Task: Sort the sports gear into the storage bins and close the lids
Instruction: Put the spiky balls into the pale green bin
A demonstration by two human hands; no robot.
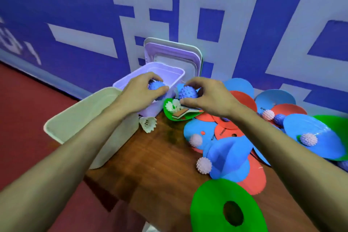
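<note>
Green disc nearest, on the surface, below both hands.
Left hand grips a blue spiky ball over the open lilac bin; right hand grips a second blue spiky ball just beside the bin. Hands close, not touching.

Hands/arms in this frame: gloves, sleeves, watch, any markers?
Left hand and right hand are bare: no gloves, rings or watch. No sleeves, bands or markers are in view anywhere up to the frame edge.
</note>
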